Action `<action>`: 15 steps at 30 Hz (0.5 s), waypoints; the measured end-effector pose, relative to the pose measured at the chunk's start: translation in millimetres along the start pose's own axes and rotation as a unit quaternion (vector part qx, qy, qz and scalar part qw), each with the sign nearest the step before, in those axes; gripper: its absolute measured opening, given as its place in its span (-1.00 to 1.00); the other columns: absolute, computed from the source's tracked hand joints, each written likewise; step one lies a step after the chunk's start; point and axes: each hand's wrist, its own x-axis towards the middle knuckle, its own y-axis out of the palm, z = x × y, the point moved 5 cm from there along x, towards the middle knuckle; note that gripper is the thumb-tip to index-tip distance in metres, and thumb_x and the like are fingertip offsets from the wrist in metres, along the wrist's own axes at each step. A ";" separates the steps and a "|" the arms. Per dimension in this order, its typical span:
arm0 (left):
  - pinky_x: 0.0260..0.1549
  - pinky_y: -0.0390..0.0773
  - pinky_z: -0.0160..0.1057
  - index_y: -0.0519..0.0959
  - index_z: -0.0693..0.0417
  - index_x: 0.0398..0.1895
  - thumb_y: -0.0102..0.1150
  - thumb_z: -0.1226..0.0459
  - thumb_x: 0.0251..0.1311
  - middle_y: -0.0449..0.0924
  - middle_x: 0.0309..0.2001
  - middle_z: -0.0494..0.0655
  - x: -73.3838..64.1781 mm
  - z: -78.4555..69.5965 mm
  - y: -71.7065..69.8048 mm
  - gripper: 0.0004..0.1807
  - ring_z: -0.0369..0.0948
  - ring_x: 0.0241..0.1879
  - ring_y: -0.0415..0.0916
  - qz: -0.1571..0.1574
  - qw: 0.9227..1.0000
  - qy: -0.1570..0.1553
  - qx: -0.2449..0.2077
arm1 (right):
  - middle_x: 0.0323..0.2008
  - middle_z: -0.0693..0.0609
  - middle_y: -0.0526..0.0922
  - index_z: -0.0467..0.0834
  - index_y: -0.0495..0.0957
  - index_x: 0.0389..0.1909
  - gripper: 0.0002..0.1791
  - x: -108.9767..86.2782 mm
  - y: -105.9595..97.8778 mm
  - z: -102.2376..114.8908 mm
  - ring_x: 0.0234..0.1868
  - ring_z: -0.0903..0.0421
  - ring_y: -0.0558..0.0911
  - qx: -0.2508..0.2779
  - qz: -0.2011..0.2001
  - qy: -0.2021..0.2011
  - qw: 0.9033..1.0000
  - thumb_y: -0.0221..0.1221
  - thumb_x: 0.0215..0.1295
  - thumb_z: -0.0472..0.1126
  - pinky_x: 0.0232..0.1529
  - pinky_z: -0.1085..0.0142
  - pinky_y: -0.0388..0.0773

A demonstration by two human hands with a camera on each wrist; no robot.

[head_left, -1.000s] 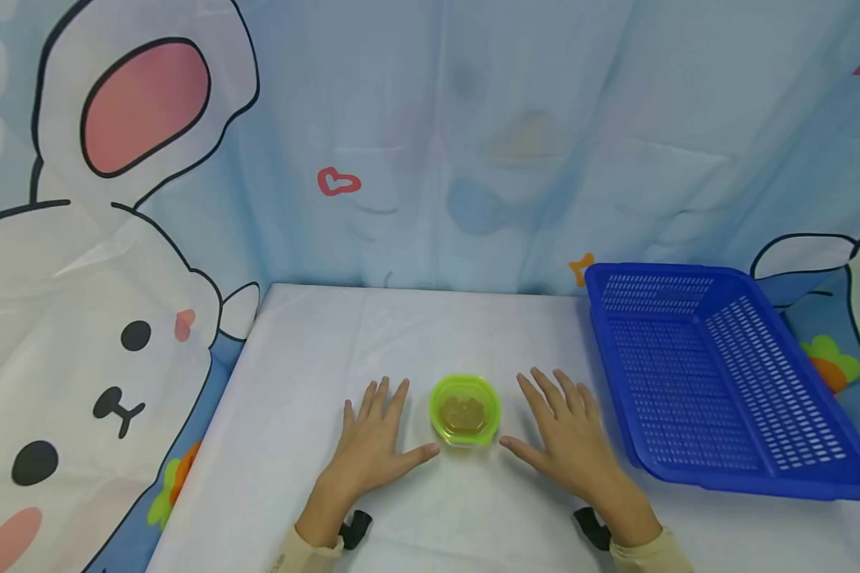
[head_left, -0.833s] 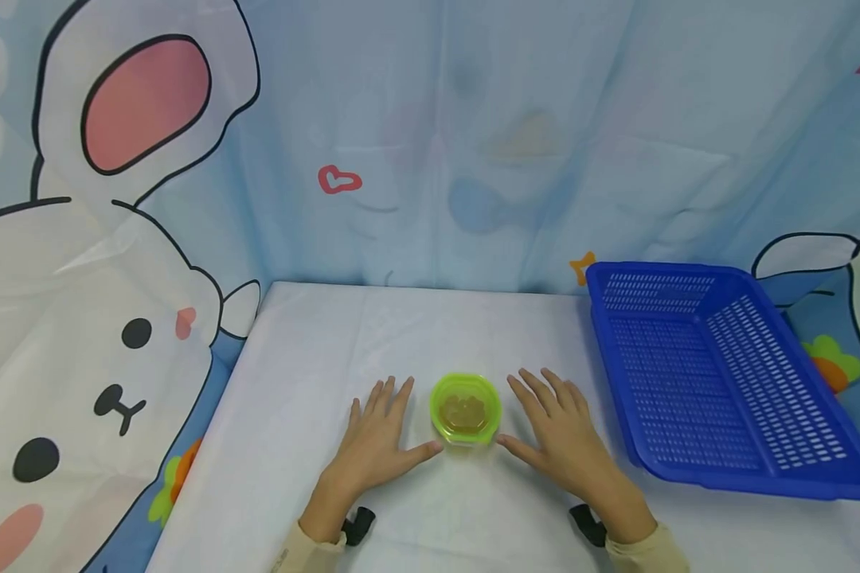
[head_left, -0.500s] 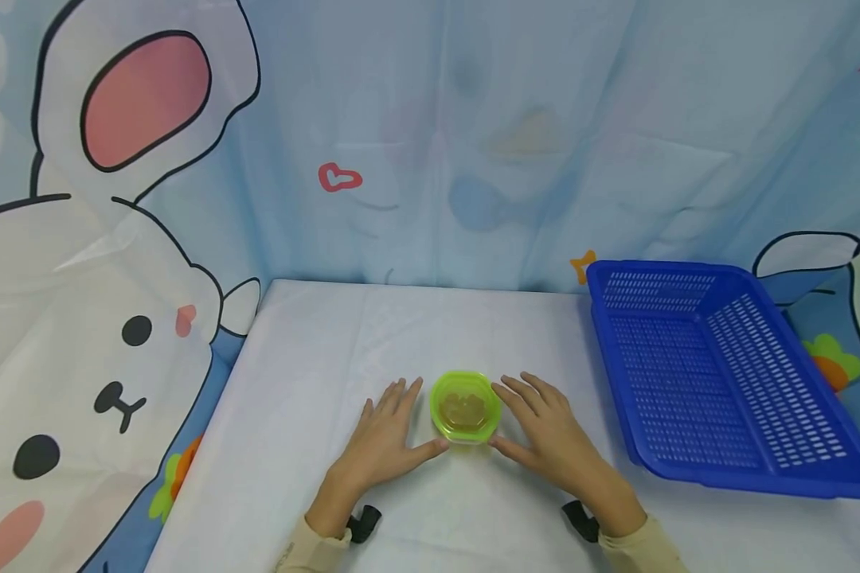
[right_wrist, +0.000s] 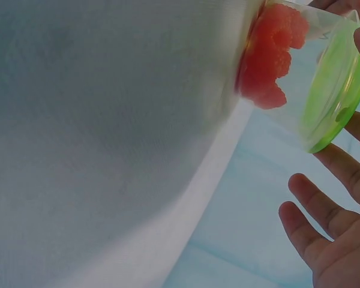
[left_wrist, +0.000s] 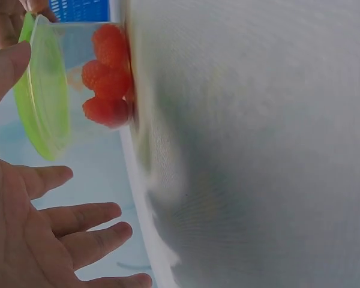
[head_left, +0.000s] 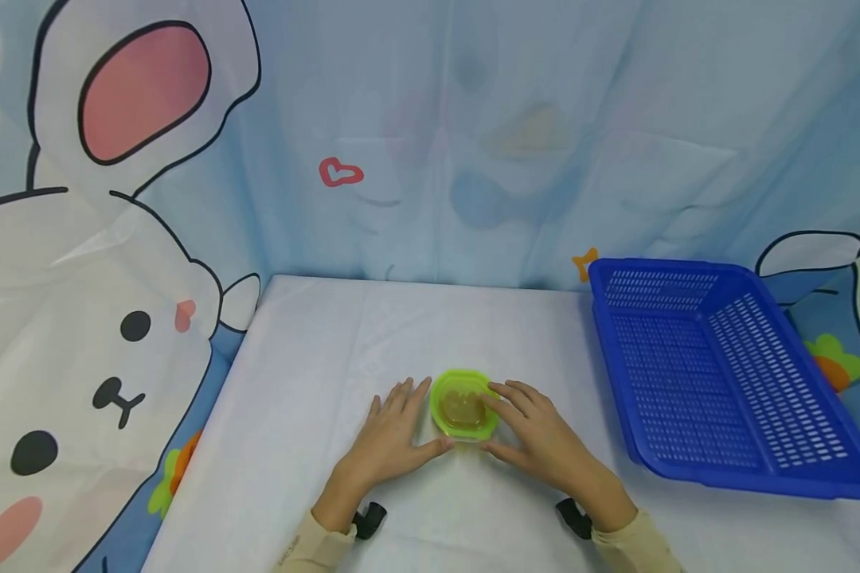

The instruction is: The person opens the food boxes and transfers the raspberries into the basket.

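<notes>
A small clear plastic tub (left_wrist: 78, 133) with a bright green lid (head_left: 463, 406) stands upright on the white-covered table. Red, raspberry-like pieces (left_wrist: 111, 81) lie at its bottom, seen through the wall in both wrist views. My left hand (head_left: 390, 446) is at the tub's left, fingers spread, its thumb right at the near edge of the lid. On the other side, my right hand (head_left: 545, 438) has its index finger over the lid's right rim and its thumb by the near edge. In the right wrist view (right_wrist: 336, 210), two fingertips meet the rim while the other fingers extend free.
A large blue perforated plastic basket (head_left: 670, 267) sits at the table's right side. White cloth (head_left: 330, 334) covers the table, whose far edge meets a light blue curtain (head_left: 401, 95) with cartoon prints. Black straps (head_left: 369, 520) show at both wrists.
Both hands have moved inward toward the tub. The right hand travelled farther left, and its fingers now overlap the lid's rim. The tub has stayed in place.
</notes>
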 end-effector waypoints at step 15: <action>0.34 0.00 0.34 0.01 -0.08 0.61 -0.01 -0.42 0.22 0.09 0.51 0.21 2.8 0.4 4.0 0.04 0.11 0.50 0.00 0.005 1.000 0.003 -0.006 | 0.22 -0.17 0.53 -0.15 0.58 0.22 -0.32 2.0 1.1 1.0 0.19 -0.20 0.49 0.008 0.001 -0.004 1.000 0.51 0.04 -0.07 0.08 -0.18 0.48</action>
